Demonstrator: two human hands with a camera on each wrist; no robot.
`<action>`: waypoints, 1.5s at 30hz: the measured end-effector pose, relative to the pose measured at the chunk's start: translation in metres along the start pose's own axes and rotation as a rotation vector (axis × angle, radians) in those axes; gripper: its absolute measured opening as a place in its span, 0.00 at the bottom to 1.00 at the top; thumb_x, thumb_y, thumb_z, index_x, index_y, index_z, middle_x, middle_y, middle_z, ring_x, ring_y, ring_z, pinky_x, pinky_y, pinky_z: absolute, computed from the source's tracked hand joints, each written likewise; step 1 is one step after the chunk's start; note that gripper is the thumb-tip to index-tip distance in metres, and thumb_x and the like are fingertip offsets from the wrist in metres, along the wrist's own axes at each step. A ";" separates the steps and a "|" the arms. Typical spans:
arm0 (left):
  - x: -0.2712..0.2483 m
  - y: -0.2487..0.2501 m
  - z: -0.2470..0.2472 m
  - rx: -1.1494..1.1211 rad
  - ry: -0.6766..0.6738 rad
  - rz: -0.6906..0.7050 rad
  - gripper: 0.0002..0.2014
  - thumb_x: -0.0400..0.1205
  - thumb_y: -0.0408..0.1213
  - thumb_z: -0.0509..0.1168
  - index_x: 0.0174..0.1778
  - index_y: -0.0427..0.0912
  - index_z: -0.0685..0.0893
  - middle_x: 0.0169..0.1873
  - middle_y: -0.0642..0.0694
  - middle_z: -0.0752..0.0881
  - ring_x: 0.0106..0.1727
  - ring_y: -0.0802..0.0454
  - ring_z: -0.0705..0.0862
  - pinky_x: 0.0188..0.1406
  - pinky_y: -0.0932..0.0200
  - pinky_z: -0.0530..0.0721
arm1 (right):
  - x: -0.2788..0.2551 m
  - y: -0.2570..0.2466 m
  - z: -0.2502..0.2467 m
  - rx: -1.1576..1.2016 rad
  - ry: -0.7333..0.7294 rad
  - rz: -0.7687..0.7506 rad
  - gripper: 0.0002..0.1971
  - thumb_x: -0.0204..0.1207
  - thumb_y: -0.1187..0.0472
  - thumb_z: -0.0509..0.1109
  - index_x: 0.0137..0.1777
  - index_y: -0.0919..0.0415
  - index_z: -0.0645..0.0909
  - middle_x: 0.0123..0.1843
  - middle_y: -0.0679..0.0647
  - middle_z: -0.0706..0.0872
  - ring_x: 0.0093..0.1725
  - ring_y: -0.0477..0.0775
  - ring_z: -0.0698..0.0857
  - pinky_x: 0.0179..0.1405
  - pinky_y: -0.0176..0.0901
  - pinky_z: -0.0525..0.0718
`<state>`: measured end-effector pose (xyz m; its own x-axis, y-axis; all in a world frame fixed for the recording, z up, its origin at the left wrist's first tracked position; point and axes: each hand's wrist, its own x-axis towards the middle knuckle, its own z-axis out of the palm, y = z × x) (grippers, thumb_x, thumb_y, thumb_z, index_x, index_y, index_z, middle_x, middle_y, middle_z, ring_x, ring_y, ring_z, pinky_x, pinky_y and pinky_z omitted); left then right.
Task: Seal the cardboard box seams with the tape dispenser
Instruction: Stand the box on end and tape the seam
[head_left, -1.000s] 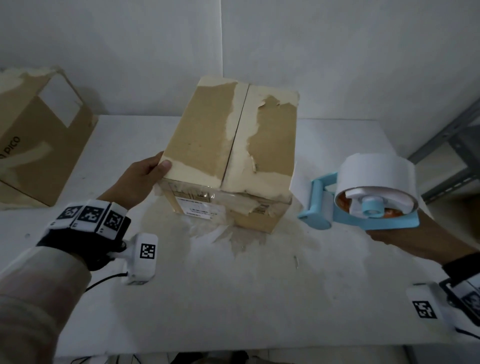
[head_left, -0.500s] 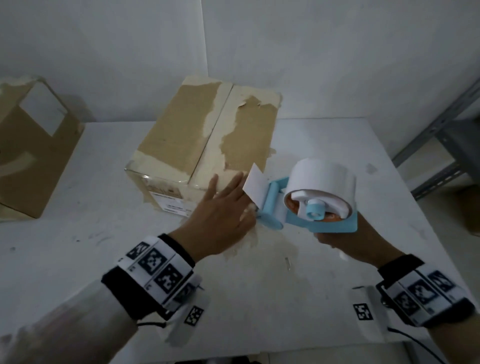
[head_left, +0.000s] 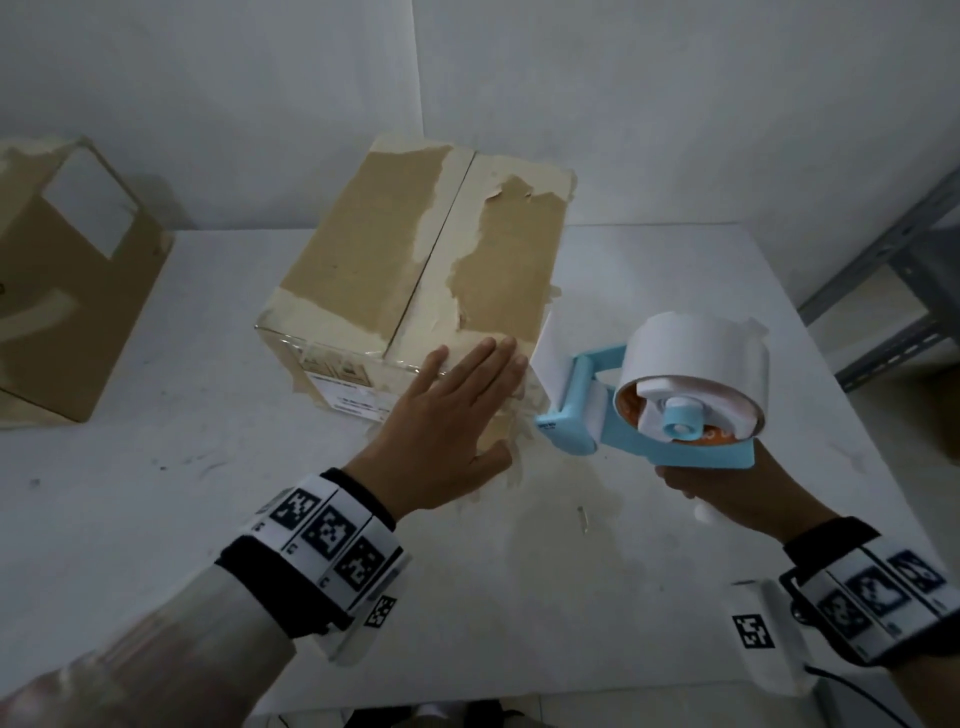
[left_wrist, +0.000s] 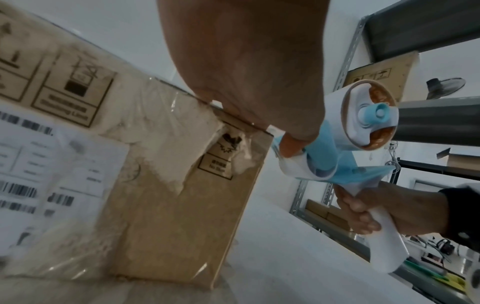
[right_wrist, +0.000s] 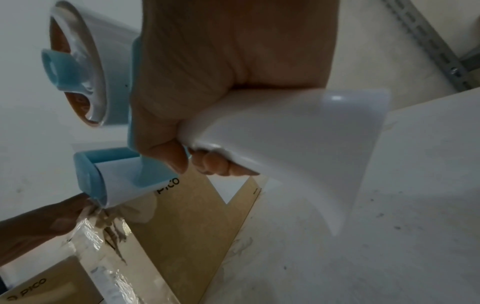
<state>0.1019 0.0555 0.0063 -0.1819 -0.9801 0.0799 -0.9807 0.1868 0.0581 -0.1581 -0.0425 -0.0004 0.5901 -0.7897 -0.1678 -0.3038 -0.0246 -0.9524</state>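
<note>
A brown cardboard box (head_left: 410, 270) with torn paper patches and a middle seam stands on the white table (head_left: 156, 493). My left hand (head_left: 447, 415) lies flat with straight fingers on the box's near right top corner (left_wrist: 233, 119), fingertips by the loose white tape end (head_left: 545, 353). My right hand (head_left: 727, 488) grips the white handle (left_wrist: 384, 242) of the blue tape dispenser (head_left: 649, 415), which carries a big white tape roll (head_left: 696, 358). The dispenser's roller (right_wrist: 114, 181) sits just right of the box's corner. A shipping label (left_wrist: 52, 168) covers the box's front.
A second brown box (head_left: 67, 291) marked PICO stands at the table's far left. A grey metal shelf rack (head_left: 883, 291) with boxes rises to the right of the table. A small metal bit (head_left: 584, 517) lies on the stained tabletop near me.
My left hand left the box's left side and came across to its near right corner, fingers flat. My right hand brought the dispenser in from the right to that corner.
</note>
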 end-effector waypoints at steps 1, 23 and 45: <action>0.000 0.000 0.000 0.003 0.005 0.001 0.36 0.72 0.52 0.53 0.75 0.37 0.68 0.75 0.39 0.71 0.75 0.42 0.71 0.70 0.36 0.65 | 0.000 0.000 0.000 0.003 0.000 -0.011 0.05 0.56 0.63 0.72 0.24 0.56 0.78 0.21 0.49 0.79 0.23 0.41 0.75 0.23 0.28 0.76; 0.000 0.002 0.006 0.047 0.052 0.010 0.36 0.71 0.50 0.53 0.74 0.36 0.68 0.73 0.38 0.73 0.74 0.42 0.73 0.68 0.35 0.66 | 0.005 0.003 0.011 -0.190 0.091 0.263 0.12 0.69 0.77 0.69 0.28 0.65 0.73 0.12 0.49 0.75 0.13 0.41 0.73 0.20 0.34 0.73; 0.001 -0.009 0.005 0.038 0.029 0.034 0.37 0.70 0.49 0.53 0.76 0.35 0.64 0.75 0.37 0.70 0.76 0.41 0.68 0.70 0.37 0.58 | -0.064 0.035 -0.019 -0.421 0.103 0.313 0.13 0.45 0.57 0.86 0.27 0.52 0.85 0.24 0.53 0.88 0.24 0.34 0.81 0.25 0.34 0.77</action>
<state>0.1102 0.0523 0.0012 -0.2134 -0.9707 0.1101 -0.9761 0.2165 0.0173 -0.2211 -0.0046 -0.0182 0.3533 -0.8544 -0.3811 -0.7395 -0.0055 -0.6731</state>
